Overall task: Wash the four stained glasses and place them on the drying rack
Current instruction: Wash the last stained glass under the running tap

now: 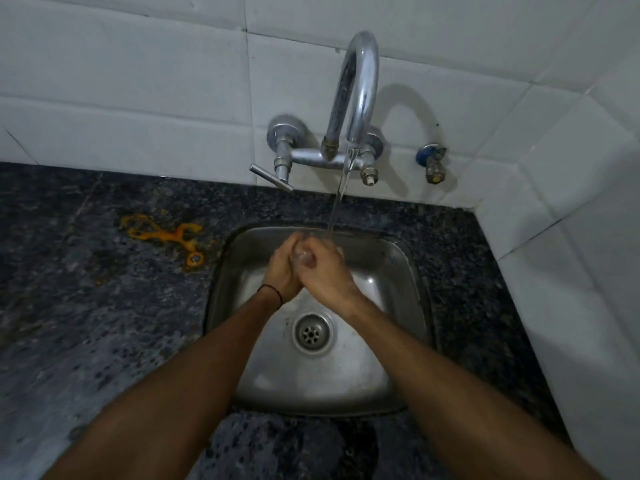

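A small clear glass [304, 255] sits between my two hands over the steel sink [408, 271], mostly hidden by my fingers. My left hand [282, 271] wraps its left side and my right hand [329, 271] wraps its right side, fingers curled round it. A thin stream of water [335, 209] runs from the chrome tap [356, 98] down to just right of the glass. No other glasses and no drying rack are in view.
The sink has a round drain [311, 332] at its middle. An orange peeler [166, 233] lies on the dark speckled counter [86, 306] to the left. White tiled walls [138, 98] close the back and right. A small blue-capped valve [433, 162] sticks out right of the tap.
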